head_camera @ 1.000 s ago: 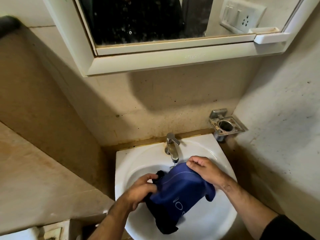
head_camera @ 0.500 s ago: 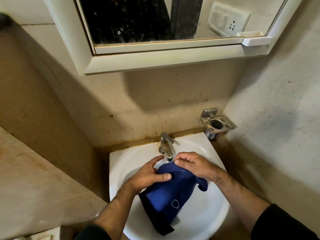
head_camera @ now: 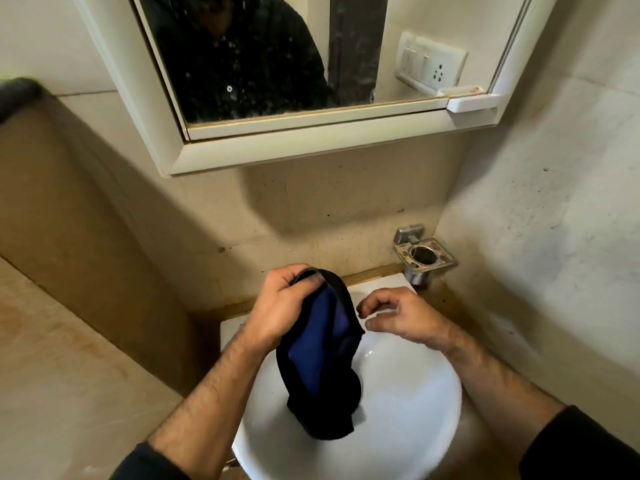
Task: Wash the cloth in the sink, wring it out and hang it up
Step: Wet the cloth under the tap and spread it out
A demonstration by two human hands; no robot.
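One hand now carries it: the left hand (head_camera: 277, 313) grips the cloth (head_camera: 322, 355), lifted above the sink (head_camera: 408, 403); the right hand (head_camera: 398, 317) has let go, fingers loosely curled. Cloth hides the tap; beyond, a metal holder (head_camera: 425, 258) and mirror (head_camera: 311, 57).

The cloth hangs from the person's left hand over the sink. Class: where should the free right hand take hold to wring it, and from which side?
Probably the lower bunched end of the cloth, approached from the right, where the right hand hovers empty. The left hand already grips the top edge, and the cloth hangs lengthwise above the sink, so holding both ends should allow twisting.
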